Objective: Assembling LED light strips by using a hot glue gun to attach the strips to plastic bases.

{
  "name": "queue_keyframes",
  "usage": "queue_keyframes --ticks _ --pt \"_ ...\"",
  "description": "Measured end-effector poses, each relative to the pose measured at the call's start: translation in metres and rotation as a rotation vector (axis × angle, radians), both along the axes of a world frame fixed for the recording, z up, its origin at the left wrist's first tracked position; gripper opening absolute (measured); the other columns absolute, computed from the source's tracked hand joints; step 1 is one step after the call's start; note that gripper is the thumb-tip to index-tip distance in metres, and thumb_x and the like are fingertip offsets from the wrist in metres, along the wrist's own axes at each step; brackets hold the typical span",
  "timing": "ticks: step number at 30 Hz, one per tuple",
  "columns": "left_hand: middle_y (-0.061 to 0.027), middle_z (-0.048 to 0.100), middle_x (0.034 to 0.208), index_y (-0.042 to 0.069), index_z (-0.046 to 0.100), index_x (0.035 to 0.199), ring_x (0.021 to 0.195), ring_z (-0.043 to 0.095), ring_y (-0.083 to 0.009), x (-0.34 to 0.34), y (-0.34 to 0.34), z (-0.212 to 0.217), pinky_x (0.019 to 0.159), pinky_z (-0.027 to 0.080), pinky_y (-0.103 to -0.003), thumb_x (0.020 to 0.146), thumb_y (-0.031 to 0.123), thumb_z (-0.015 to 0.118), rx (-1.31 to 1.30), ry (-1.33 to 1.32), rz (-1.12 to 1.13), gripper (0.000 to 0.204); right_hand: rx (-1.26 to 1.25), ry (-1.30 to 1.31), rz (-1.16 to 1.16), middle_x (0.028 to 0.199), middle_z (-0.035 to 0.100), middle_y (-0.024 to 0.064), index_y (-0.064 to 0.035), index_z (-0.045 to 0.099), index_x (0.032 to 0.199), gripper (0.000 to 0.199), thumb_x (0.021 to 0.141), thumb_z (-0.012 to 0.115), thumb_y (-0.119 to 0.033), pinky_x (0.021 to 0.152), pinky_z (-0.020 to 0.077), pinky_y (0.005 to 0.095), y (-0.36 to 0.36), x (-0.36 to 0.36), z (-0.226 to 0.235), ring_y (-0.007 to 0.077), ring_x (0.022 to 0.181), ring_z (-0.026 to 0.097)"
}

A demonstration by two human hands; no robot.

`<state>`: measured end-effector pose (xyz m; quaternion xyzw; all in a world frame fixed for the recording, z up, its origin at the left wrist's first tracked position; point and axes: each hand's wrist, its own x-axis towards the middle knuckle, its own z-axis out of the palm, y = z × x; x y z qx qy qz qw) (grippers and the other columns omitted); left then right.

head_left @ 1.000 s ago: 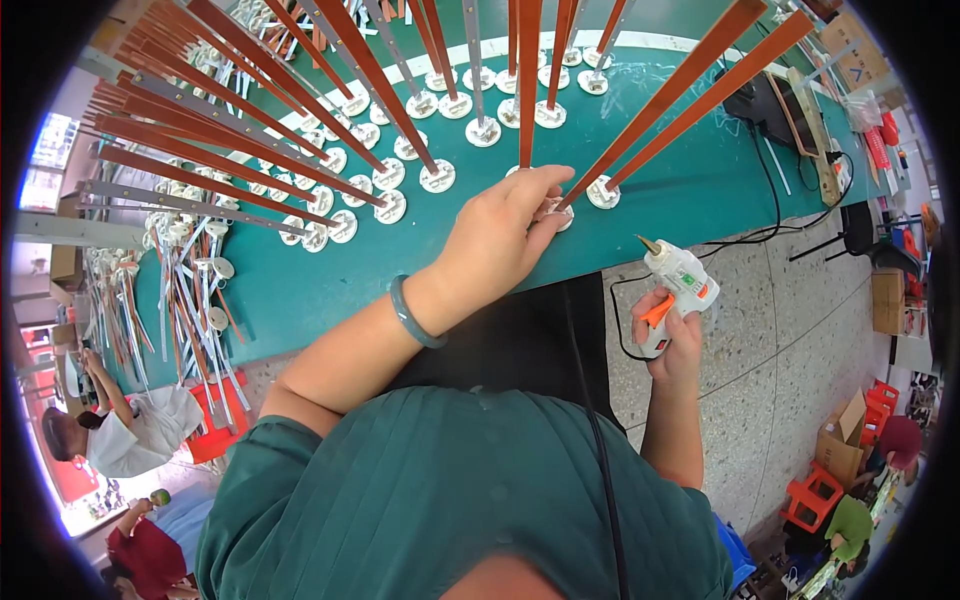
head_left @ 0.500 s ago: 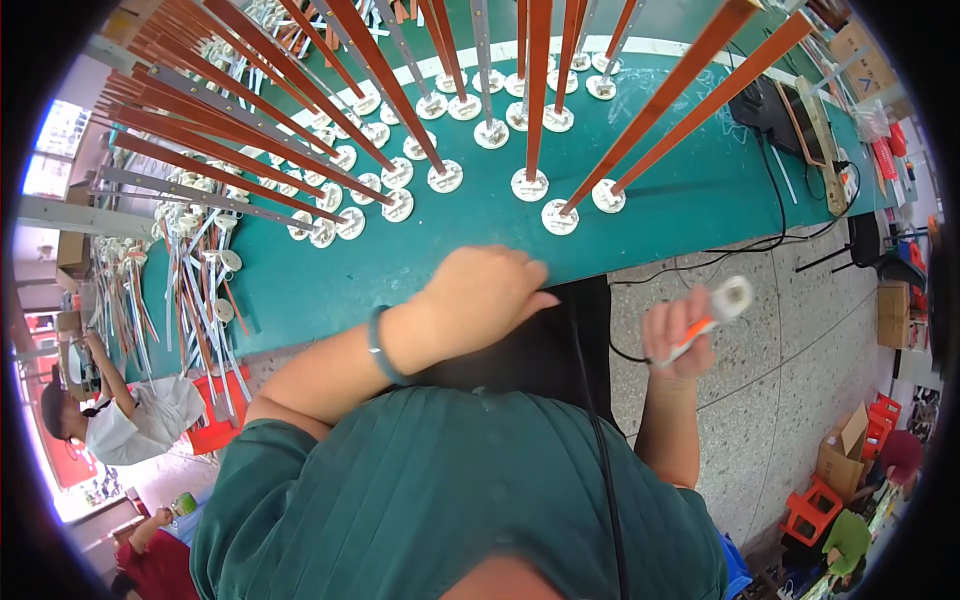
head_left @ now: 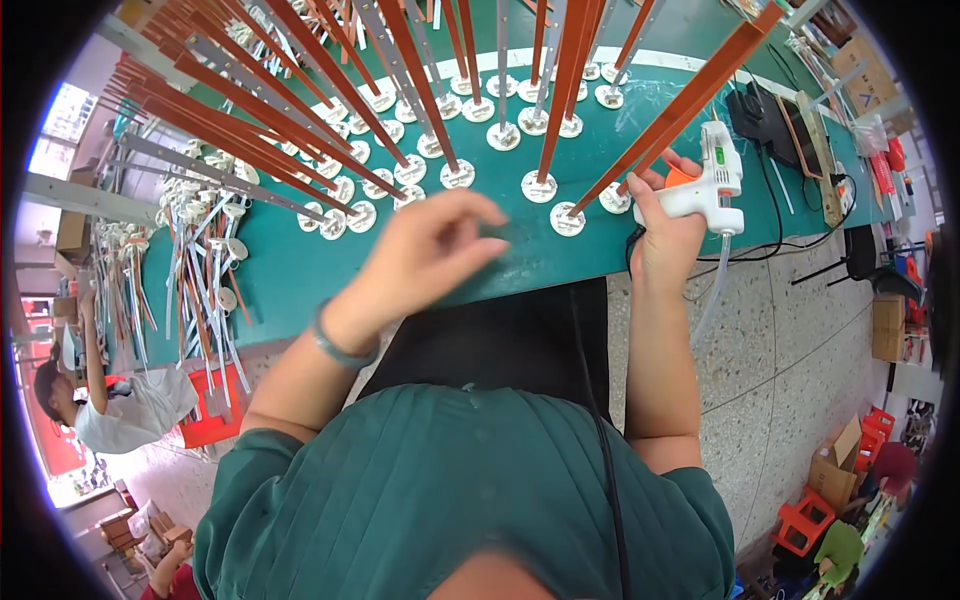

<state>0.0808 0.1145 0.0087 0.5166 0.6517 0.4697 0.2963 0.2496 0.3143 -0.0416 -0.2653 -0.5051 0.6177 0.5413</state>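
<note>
My right hand (head_left: 662, 232) grips a white glue gun (head_left: 706, 180) with an orange trigger, held at the near edge of the green table (head_left: 300, 275), beside the round white base (head_left: 567, 219) of an orange rod. My left hand (head_left: 432, 250) hovers over the table's near edge, fingers loosely apart, holding nothing; a grey band sits on its wrist. Many upright orange and grey rods (head_left: 560, 95) on white disc bases stand across the table beyond both hands.
A heap of loose white-based rods (head_left: 205, 270) lies at the table's left end. Black devices and cables (head_left: 765, 115) sit at the right end. Another person (head_left: 115, 400) works at lower left. Cardboard boxes and red stools (head_left: 805, 520) stand on the speckled floor.
My right hand has lifted the glue gun from beside my body up to the table edge. My left hand has drawn back from the rod bases and opened.
</note>
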Motion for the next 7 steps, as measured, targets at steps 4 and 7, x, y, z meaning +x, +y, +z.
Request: queue_keyframes --ticks 4,7 --pt "-0.0003 0.047 0.063 0.008 0.058 0.114 0.054 0.047 -0.0130 0.022 0.034 -0.030 0.052 0.039 -0.028 0.082 0.014 0.075 -0.001 0.300 0.038 0.036 0.001 -0.047 -0.017 0.116 0.056 0.0182 0.0039 0.043 0.122 0.053 0.076 0.068 0.015 0.078 0.0552 0.0349 -0.002 0.002 0.003 0.0226 0.094 0.065" --pt "-0.0050 0.056 0.065 0.010 0.055 0.117 0.057 0.057 -0.0219 0.027 0.048 -0.041 0.054 0.044 -0.037 0.082 0.028 0.075 0.039 0.492 0.075 0.044 -0.013 -0.089 -0.030 0.118 0.056 0.0181 0.0038 0.042 0.123 0.055 0.076 0.068 0.014 0.083 0.0540 0.0349 -0.010 0.008 0.011 0.0225 0.095 0.065"
